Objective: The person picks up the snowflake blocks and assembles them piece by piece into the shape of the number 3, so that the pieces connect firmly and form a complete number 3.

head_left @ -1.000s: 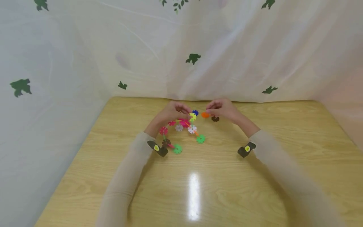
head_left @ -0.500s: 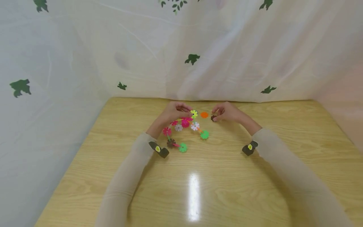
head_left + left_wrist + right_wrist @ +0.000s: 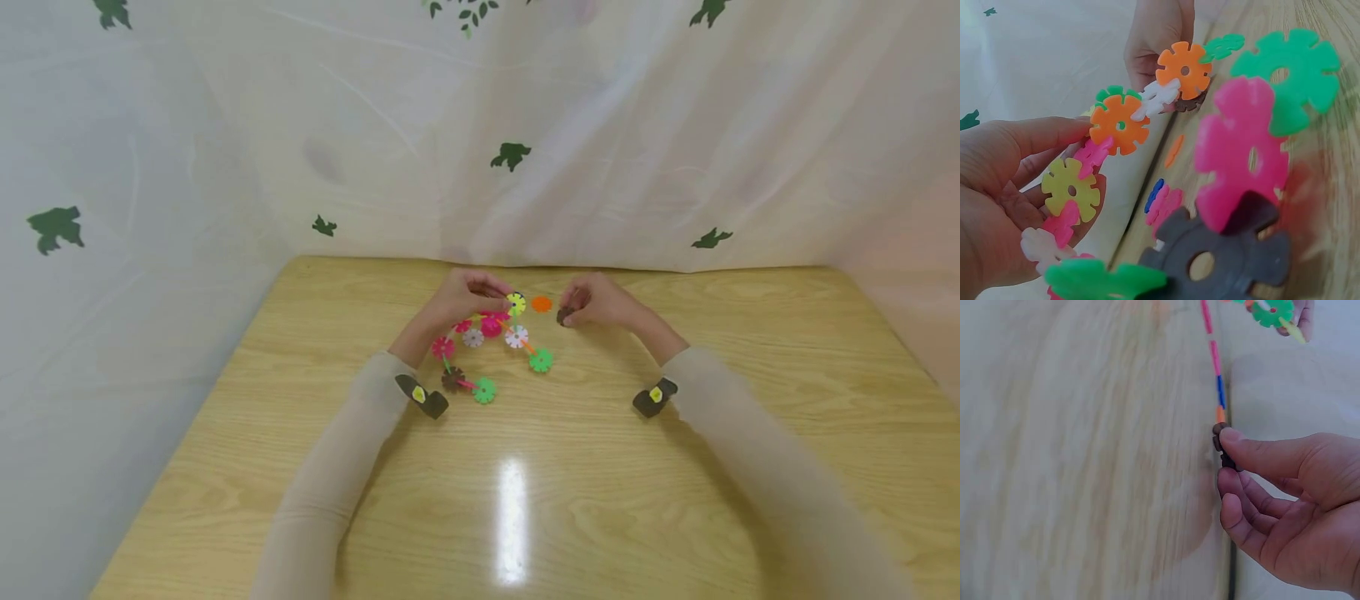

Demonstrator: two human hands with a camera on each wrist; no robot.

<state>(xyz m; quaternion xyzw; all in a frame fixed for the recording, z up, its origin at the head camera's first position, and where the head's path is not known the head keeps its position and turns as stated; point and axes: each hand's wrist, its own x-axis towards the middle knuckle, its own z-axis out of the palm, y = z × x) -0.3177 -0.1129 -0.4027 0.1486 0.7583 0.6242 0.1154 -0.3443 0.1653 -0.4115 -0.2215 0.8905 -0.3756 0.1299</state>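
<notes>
My left hand [image 3: 457, 302] pinches one end of a chain of slotted plastic flower discs, by the yellow disc [image 3: 516, 303]. In the left wrist view the chain curves through an orange disc [image 3: 1119, 125], a pink disc [image 3: 1241, 153] and a dark brown disc [image 3: 1210, 253]; green discs [image 3: 541, 360] also belong to it. To the right, my right hand [image 3: 600, 302] holds a loose dark brown disc [image 3: 1217, 441] between thumb and fingers, low over the table. Part of that disc is hidden by the thumb.
A loose orange disc [image 3: 542, 304] lies on the wooden table [image 3: 600, 500] between the hands. Blue [image 3: 1154, 195] and pink discs [image 3: 1165, 209] lie on the table under the chain. A pale curtain [image 3: 600, 167] hangs along the table's back edge.
My right hand has left the orange disc on the table, shifted slightly right, and taken hold of the brown disc. The chain in my left hand has swung slightly right.
</notes>
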